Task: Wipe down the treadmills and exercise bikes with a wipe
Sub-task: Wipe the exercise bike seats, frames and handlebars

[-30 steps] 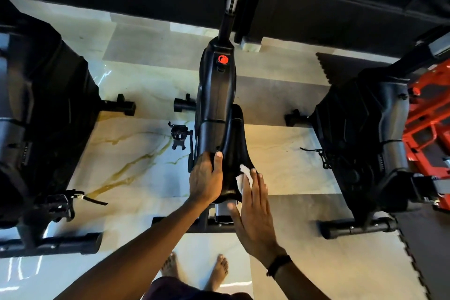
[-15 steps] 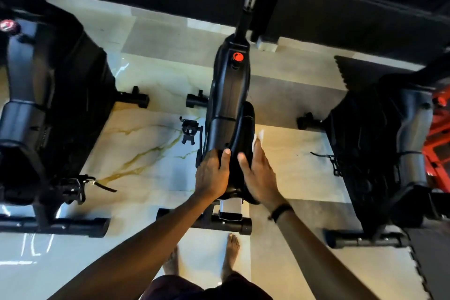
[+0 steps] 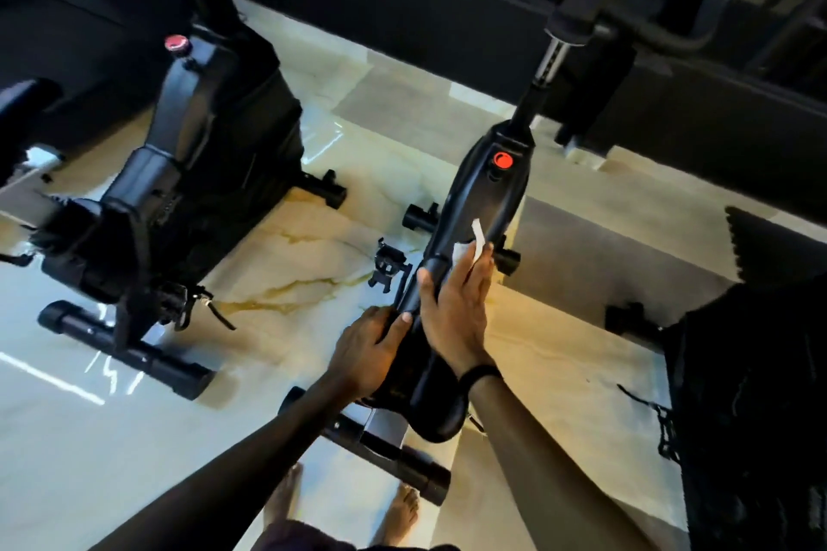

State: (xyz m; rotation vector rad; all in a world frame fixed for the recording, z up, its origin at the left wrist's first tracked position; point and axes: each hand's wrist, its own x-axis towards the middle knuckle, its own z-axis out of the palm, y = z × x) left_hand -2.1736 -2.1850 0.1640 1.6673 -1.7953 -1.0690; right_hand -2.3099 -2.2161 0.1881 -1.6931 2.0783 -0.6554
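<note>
Right hand (image 3: 454, 309) flat, fingers straight, pressing small white wipe (image 3: 470, 248) against black exercise bike frame (image 3: 481, 201) below red knob (image 3: 503, 160). Left hand (image 3: 369, 351) curled, gripping black padded saddle (image 3: 429, 398). Marble floor (image 3: 277, 282) underneath.

wipe (image 3: 471, 247): mostly covered by the right hand (image 3: 456, 304); only a white corner is shown.
right-hand bike (image 3: 752, 394): cut off by the frame edge; detail lost in shadow.
handlebars (image 3: 626, 27): cropped at the top edge, blurred.
feet (image 3: 402, 514): partly cut off below.
</note>
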